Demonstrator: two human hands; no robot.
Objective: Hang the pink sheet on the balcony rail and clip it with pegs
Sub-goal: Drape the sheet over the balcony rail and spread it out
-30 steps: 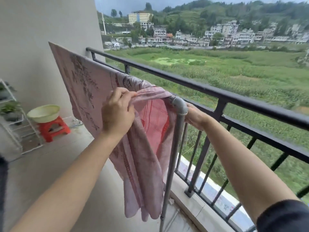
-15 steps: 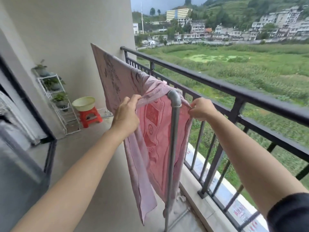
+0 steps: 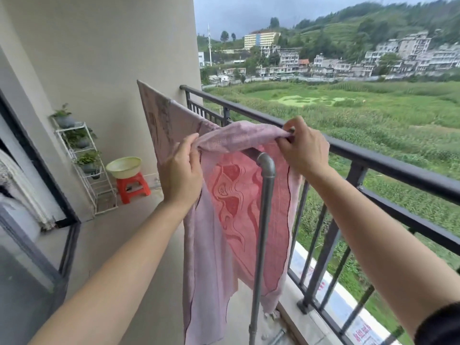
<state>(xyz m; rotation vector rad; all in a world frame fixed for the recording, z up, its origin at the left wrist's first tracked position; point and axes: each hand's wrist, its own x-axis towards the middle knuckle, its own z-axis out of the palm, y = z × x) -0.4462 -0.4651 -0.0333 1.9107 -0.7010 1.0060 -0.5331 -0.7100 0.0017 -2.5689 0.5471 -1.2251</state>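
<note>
The pink sheet point(image 3: 231, 210) hangs over a grey pipe drying rail point(image 3: 265, 168) that stands just inside the black balcony railing point(image 3: 388, 161). Its far part lies spread flat along the rail toward the wall. My left hand point(image 3: 180, 176) pinches the bunched top edge on the near side. My right hand point(image 3: 305, 148) grips the same bunched edge on the railing side, lifted a little above the pipe's elbow. Between my hands the fabric stretches as a twisted band. Below it the sheet hangs in two folds, with a red pattern showing. No pegs are in view.
The pipe's upright post point(image 3: 258, 250) stands in front of me. A red stool point(image 3: 133, 188) carrying a pale basin point(image 3: 123, 167) and a white plant shelf point(image 3: 84, 168) stand by the far wall. A sliding door frame point(image 3: 37, 170) is on the left.
My right hand came out from behind the sheet and rose above the pipe elbow with the bunched edge. The left hand kept its pinch. The view swung left.
</note>
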